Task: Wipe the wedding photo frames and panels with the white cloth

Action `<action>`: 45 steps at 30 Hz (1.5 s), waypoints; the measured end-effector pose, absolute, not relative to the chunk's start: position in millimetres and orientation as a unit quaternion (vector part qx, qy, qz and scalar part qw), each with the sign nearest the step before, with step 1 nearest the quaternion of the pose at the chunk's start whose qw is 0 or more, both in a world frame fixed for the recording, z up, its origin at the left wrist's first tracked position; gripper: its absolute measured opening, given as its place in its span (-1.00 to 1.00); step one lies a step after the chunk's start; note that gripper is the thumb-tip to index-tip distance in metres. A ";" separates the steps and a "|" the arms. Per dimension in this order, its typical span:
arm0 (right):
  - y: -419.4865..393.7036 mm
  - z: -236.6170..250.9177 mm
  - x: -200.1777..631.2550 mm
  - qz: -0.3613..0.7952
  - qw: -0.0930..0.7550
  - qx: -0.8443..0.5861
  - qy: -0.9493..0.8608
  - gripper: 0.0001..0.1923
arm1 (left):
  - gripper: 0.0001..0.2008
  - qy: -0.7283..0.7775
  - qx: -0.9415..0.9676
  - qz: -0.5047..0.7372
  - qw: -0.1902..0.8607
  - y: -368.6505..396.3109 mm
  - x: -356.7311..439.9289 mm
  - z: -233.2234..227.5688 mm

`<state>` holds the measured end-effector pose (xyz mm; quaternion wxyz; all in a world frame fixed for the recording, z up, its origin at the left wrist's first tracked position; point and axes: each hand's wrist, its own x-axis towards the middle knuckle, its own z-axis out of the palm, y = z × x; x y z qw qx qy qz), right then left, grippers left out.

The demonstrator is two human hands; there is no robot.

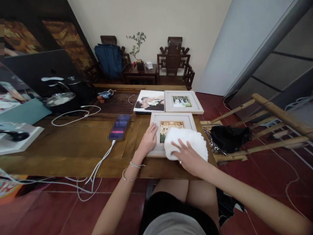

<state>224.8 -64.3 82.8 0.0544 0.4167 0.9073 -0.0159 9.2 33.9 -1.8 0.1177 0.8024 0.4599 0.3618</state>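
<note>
Wiping hand: right hand (pixel 187 156), fingers spread and pressed flat on a white cloth (pixel 186 142), not clenched around it.
Bracing hand: left hand (pixel 148 139), open, palm down on the left border of the near picture frame (pixel 172 133).
Frame position: lower centre of the picture, flat on the wooden table (pixel 73 143), its near edge close to the table's front edge.
Cloth position: covering the frame's lower right part; it lies right of the left hand, and only the right hand touches it.
Long axis: cannot tell; the frame looks roughly square.
Nearer hand: both rest on the frame, left at its left side, right at its lower right.
Open room: bare table to the left up to a phone (pixel 119 126) and its white cable (pixel 97 168).
Crowded side: two more pictures, a white frame (pixel 183 101) and an unframed print (pixel 149 101), just beyond the far edge; the table's right edge runs close by.
</note>
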 end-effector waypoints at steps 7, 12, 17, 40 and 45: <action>49.4 60.5 239.6 0.078 -0.025 0.479 0.874 -0.55 | -0.58 0.451 0.798 0.381 0.123 36.7 8.3 -5.3; 70.6 65.0 239.1 0.085 -0.026 0.474 0.876 -0.64 | -0.60 0.448 0.792 0.397 0.122 38.3 9.1 -6.3; 21.5 62.1 242.8 0.069 0.001 0.414 0.908 -0.59 | -0.61 0.457 0.787 0.398 0.119 37.8 11.3 -5.9; -60.9 113.0 233.9 -0.153 0.065 0.377 0.911 -0.63 | -0.61 0.450 0.781 0.414 0.124 38.0 11.2 -7.6; -66.5 106.2 218.9 -0.184 0.034 0.349 0.918 -0.58 | -0.60 0.450 0.784 0.410 0.122 38.0 9.6 -8.3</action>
